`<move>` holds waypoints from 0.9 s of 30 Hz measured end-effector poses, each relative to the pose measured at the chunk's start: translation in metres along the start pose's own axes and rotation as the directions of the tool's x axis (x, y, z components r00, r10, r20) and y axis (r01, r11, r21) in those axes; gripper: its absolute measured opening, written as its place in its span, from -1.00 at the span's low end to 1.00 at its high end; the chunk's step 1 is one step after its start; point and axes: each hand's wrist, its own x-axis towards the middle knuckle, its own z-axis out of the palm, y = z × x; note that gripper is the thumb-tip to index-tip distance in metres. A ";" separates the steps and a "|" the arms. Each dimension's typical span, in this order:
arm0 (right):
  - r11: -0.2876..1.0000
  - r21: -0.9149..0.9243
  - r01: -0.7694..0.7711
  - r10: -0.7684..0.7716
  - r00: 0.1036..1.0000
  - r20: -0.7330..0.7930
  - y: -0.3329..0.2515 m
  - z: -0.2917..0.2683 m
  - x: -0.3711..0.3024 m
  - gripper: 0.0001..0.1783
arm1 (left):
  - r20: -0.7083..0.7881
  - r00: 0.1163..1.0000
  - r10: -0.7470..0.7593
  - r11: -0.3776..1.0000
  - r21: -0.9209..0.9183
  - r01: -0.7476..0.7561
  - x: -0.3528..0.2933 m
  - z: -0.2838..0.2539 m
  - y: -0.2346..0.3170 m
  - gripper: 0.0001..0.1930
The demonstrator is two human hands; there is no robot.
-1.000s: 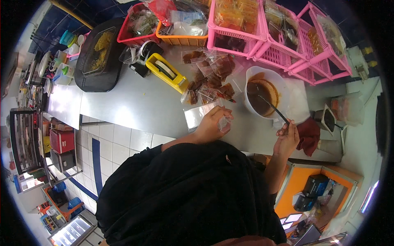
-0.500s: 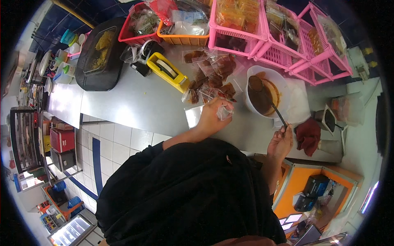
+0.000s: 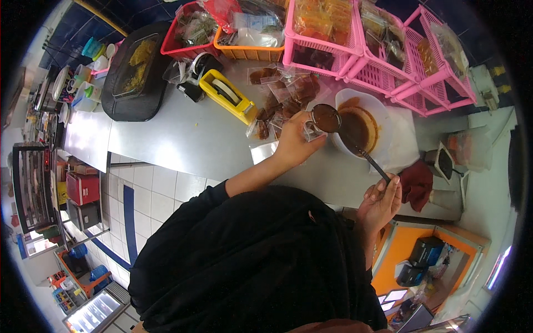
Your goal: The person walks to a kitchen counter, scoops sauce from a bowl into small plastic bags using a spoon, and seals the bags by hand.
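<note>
My right hand (image 3: 380,203) is closed round the dark handle of a ladle (image 3: 373,162). Brown sauce fills its round bowl, which hangs over the left rim of a white plastic tub (image 3: 378,149) with more brown sauce inside. Directly at the ladle's bowl, my left hand (image 3: 293,140) grips a small clear plastic bag (image 3: 312,133), its mouth partly hidden under the ladle. Behind the left hand lie several sealed sachets of brown sauce (image 3: 304,87) in a loose pile. A stack of flat clear bags (image 3: 263,152) rests beside my left wrist.
A yellow tape dispenser (image 3: 227,97) and a black lidded pan (image 3: 133,77) stand to the left. Along the back are a red basket (image 3: 189,52), an orange basket (image 3: 251,53) and pink racks (image 3: 323,45). A dark red cloth (image 3: 416,186) lies right of the tub.
The ladle's bowl has risen out of the tub and moved left to the bag, full of sauce. My right hand has shifted slightly nearer me; my left hand has turned, still holding the bag.
</note>
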 end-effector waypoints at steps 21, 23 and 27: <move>0.591 -0.385 0.708 -0.574 0.705 0.416 -0.022 0.006 -0.016 -0.65 | 0.005 0.998 -0.068 0.920 -0.385 0.065 0.004 0.002 0.011 -0.69; 0.482 -0.403 0.778 -0.600 0.628 0.495 -0.024 0.005 -0.016 -0.65 | 0.080 0.990 -0.119 0.943 -0.302 0.138 0.003 0.000 0.010 -0.65; 0.422 -0.408 0.810 -0.584 0.587 0.561 -0.027 0.006 -0.017 -0.66 | 0.059 0.991 -0.118 0.908 -0.398 0.132 0.003 0.002 0.008 -0.65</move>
